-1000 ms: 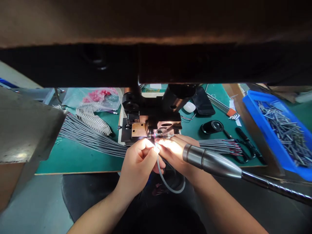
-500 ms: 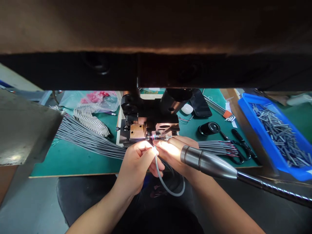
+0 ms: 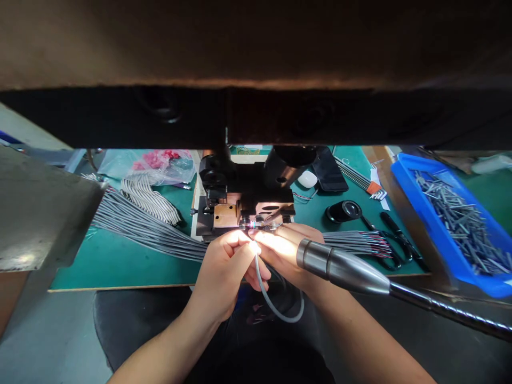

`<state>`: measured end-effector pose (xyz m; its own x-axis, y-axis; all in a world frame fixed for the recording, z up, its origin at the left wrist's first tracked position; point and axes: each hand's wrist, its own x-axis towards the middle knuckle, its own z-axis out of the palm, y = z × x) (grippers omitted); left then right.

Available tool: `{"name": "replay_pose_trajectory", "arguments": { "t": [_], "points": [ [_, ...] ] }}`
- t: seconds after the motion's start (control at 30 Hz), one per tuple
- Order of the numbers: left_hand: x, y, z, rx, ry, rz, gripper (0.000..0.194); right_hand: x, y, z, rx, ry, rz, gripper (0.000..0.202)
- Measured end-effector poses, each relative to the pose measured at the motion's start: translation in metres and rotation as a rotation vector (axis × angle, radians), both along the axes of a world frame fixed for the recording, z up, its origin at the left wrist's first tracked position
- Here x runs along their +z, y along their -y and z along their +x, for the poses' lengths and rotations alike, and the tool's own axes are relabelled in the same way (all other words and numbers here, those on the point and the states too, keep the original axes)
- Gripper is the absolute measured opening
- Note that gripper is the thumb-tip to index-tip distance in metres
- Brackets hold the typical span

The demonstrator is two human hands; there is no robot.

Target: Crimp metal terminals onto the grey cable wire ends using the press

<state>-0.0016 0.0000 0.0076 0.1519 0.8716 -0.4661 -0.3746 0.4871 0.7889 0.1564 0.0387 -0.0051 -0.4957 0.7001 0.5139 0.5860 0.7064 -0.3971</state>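
My left hand [image 3: 222, 266] is closed, thumb and forefinger pinching a grey cable [image 3: 286, 319] near its end. The cable loops down and round to the right below my hands. My right hand [image 3: 286, 248] meets it from the other side, fingertips pressed together at the cable's thin coloured wires [image 3: 252, 225]; its thumb is hidden. Those wires sit at the front of a black and copper-coloured crimping machine [image 3: 226, 215], under bright light. Glare blurs the exact contact at the fingertips.
A metal gooseneck lamp [image 3: 344, 269] crosses over my right hand. Grey cables [image 3: 148, 226] lie left on the green mat [image 3: 120, 272]. Right are a black cylinder [image 3: 343, 211], scissors [image 3: 394, 250], a phone [image 3: 328, 169] and a blue tray [image 3: 408, 170] of grey pieces. A machine body [image 3: 256, 117] overhangs.
Both hands stay almost in place. The coloured wires at the machine's front have shifted very slightly, and the right fingertips with them.
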Motion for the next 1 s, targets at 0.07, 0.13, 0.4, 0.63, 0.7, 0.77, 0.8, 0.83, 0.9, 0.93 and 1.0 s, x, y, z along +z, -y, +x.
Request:
{"name": "replay_pose_trajectory", "arguments": {
  "t": [0.07,0.13,0.4,0.63,0.7,0.77,0.8,0.83,0.9,0.93,1.0],
  "points": [
    [0.001,0.0,0.0,0.004,0.004,-0.002,0.014,-0.001,0.0,0.0,-0.012,-0.023,-0.005,0.013],
    [0.002,0.0,0.0,0.007,0.01,-0.002,0.014,-0.001,0.0,0.0,-0.016,-0.028,0.002,0.015],
    [-0.001,-0.001,0.001,0.014,-0.023,0.009,0.012,-0.002,-0.001,0.0,-0.002,-0.018,-0.008,0.014],
    [-0.004,0.0,0.001,0.022,-0.021,0.038,0.009,-0.004,0.006,0.003,-0.022,0.07,-0.008,0.014],
    [-0.005,0.0,0.001,0.017,-0.027,0.05,0.011,-0.007,0.008,0.006,-0.02,0.087,0.002,0.016],
    [-0.005,-0.001,0.0,0.013,-0.032,0.055,0.012,-0.01,0.009,0.007,-0.012,0.094,-0.001,0.018],
    [-0.005,-0.001,0.0,0.014,-0.031,0.054,0.012,-0.012,0.01,0.007,-0.006,0.097,-0.005,0.018],
    [-0.005,-0.001,0.0,0.014,-0.029,0.05,0.011,-0.013,0.009,0.008,-0.003,0.095,-0.003,0.019],
    [-0.004,-0.001,0.0,0.013,-0.024,0.045,0.011,-0.013,0.009,0.007,0.002,0.092,0.001,0.02],
    [-0.004,-0.001,0.0,0.011,-0.023,0.044,0.011,-0.013,0.008,0.007,0.002,0.087,0.005,0.02],
    [-0.003,-0.001,0.001,0.01,-0.023,0.046,0.011,-0.012,0.008,0.005,0.003,0.079,0.001,0.019]
  ]
}}
